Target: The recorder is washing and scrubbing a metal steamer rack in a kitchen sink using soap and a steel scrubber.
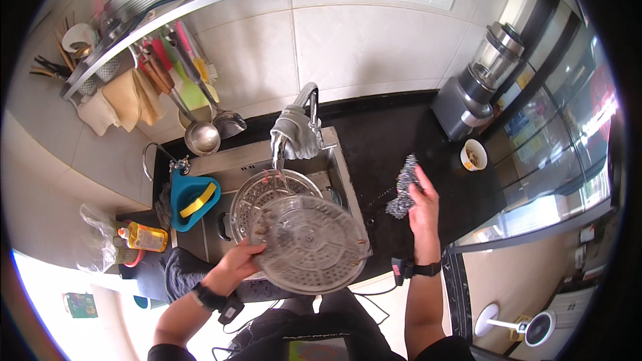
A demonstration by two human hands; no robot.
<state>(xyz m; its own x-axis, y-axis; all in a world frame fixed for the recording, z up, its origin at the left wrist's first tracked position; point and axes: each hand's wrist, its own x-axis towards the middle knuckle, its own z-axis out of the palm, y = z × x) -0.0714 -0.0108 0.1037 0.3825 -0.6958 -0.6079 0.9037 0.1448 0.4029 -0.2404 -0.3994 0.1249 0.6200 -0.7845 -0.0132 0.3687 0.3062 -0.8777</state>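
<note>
My left hand [234,266] grips the rim of a round perforated metal steamer tray [316,245], tilted over the front of the sink. Brownish residue marks parts of its edge. Beneath and behind it, a second perforated steamer piece [256,195] sits in the stainless steel sink [346,180], partly covered by the tray. In my right hand [425,205] is a grey metallic-looking scrubbing cloth [403,190], held above the dark counter, apart from the tray. Over the second piece stands a chrome faucet [279,153] with a grey cloth [296,133] wrapped round it.
At the sink's left are a blue corner strainer [179,215] with a yellow sponge [198,200] and a yellow dish soap bottle [146,237]. A ladle [202,138] and other utensils hang behind. A blender [464,103] and small cup [473,154] stand on the right counter [381,135].
</note>
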